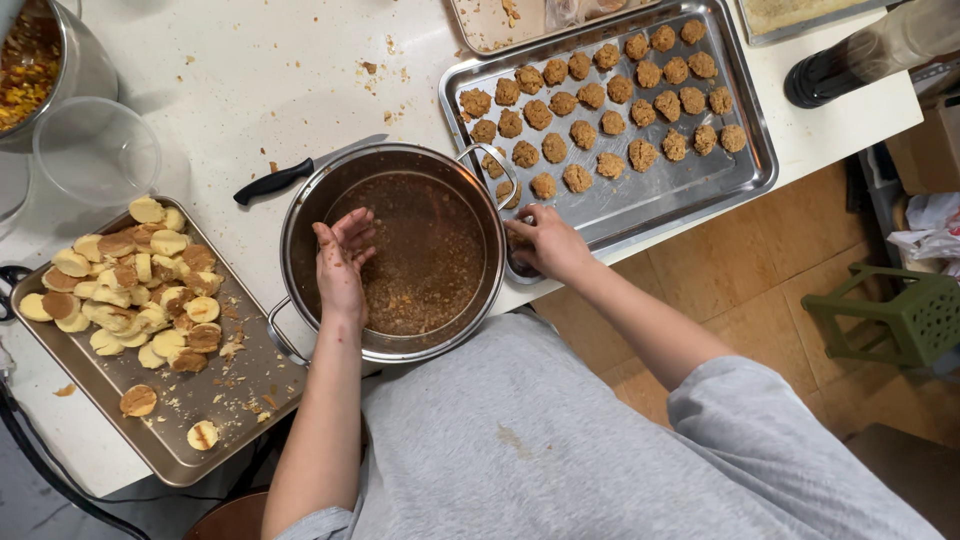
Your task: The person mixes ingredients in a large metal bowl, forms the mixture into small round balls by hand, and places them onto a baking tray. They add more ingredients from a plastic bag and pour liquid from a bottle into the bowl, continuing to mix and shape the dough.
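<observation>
A large steel pot (300, 215) with a thin brown layer of minced mixture on its bottom stands at the table's front edge. My left hand (342, 258) is inside the pot, fingers apart and smeared with the mixture, holding nothing I can see. My right hand (545, 243) rests on the near corner of a steel tray (690, 185), fingers curled on something I cannot make out. Several rows of round brown patties (600, 95) fill the tray's far half.
A brown baking tray (215, 400) at the left holds several sliced pale rounds (135, 285). A black-handled knife (275, 181) lies behind the pot. A clear plastic bowl (95, 150) and a steel pot of chopped food (40, 65) stand far left. A dark bottle (850, 60) lies far right; a green stool (900, 315) stands on the floor.
</observation>
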